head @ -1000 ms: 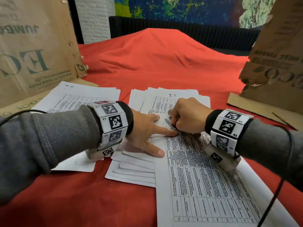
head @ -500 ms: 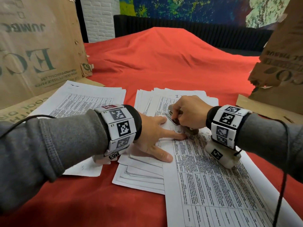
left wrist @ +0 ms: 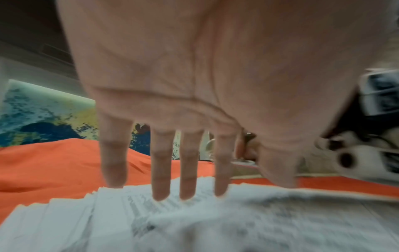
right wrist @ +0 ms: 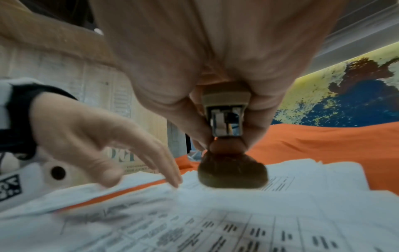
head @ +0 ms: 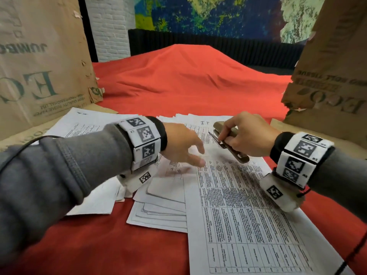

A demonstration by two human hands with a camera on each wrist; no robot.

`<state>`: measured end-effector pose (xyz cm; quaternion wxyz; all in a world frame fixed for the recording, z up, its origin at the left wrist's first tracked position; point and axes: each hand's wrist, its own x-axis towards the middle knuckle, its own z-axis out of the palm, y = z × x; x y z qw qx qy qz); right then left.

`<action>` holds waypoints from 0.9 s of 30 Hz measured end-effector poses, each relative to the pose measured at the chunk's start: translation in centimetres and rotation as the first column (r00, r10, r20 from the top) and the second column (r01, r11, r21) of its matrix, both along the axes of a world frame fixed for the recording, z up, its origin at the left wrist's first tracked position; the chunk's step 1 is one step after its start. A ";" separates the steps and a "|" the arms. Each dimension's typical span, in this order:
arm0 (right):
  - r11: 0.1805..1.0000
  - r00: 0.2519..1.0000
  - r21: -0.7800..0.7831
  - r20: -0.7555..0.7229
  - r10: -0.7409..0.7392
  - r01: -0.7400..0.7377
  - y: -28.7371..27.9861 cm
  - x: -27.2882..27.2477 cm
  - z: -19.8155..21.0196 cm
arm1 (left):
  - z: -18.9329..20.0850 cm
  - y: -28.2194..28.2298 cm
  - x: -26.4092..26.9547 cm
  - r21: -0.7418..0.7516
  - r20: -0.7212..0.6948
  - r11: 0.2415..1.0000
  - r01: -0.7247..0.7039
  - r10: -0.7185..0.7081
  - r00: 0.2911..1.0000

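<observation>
The right hand (head: 251, 133) grasps a stapler (head: 222, 142), fingers curled over its tan top. Most of the body is buried in the palm, and only the metal magazine and the base stick out, tilted just above the head of a printed table sheet (head: 248, 225).

The left hand (head: 182, 145) is released, its fingers (left wrist: 161, 170) straight and spread over a fanned stack of papers (head: 158, 213). Motion blur hides whether the tips touch the top page.

The print is too small to read, and the sheet's near edge is cut off by the frame. A second paper pile (head: 87, 124) lies partly hidden behind the left forearm.

Everything rests on a red cloth (head: 188, 82), which rises at the back into a hump over something unseen. Printed cardboard boxes stand at the left (head: 39, 66) and right (head: 333, 76), both cropped. Behind them are a white brick wall (head: 111, 26) and a blue, yellow and green mural (head: 208, 14) above a dark ribbed panel (head: 218, 46).
</observation>
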<state>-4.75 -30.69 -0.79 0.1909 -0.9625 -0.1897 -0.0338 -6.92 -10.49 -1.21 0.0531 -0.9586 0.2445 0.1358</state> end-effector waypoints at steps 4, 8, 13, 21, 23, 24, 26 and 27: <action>0.998 0.997 0.036 0.060 -0.046 0.043 -2.2 -1.6 1.2 | 0.9 -2.9 1.9 -0.356 0.080 0.924 -0.142 0.181 0.980; 0.996 0.992 0.040 0.097 -0.083 0.080 -4.0 -2.9 1.8 | 0.4 -6.3 2.3 -0.693 -0.257 0.651 -0.310 0.179 0.950; 0.995 0.988 0.034 0.119 -0.094 0.090 -6.1 -4.3 1.9 | -0.1 -9.0 1.7 -0.829 -0.446 0.331 -0.450 0.092 0.890; 0.996 0.984 -0.050 0.168 -0.064 0.074 -9.0 -5.4 1.3 | -1.0 -12.5 1.5 -0.781 -0.608 0.154 -0.605 0.030 0.793; 0.997 0.985 -0.040 0.159 -0.064 0.071 -9.9 -5.4 1.0 | -0.9 -13.0 1.6 -0.759 -0.640 0.133 -0.637 0.021 0.768; 0.997 0.987 -0.031 0.150 -0.063 0.068 -10.3 -5.5 0.9 | -0.8 -13.2 1.7 -0.747 -0.657 0.118 -0.654 0.020 0.754; 0.998 0.989 -0.015 0.136 -0.059 0.061 -11.0 -5.7 0.8 | -0.6 -13.4 1.8 -0.732 -0.675 0.104 -0.674 0.023 0.737; 0.998 0.990 -0.008 0.127 -0.062 0.063 -11.3 -5.8 0.7 | -0.6 -13.5 1.8 -0.730 -0.678 0.097 -0.677 0.027 0.735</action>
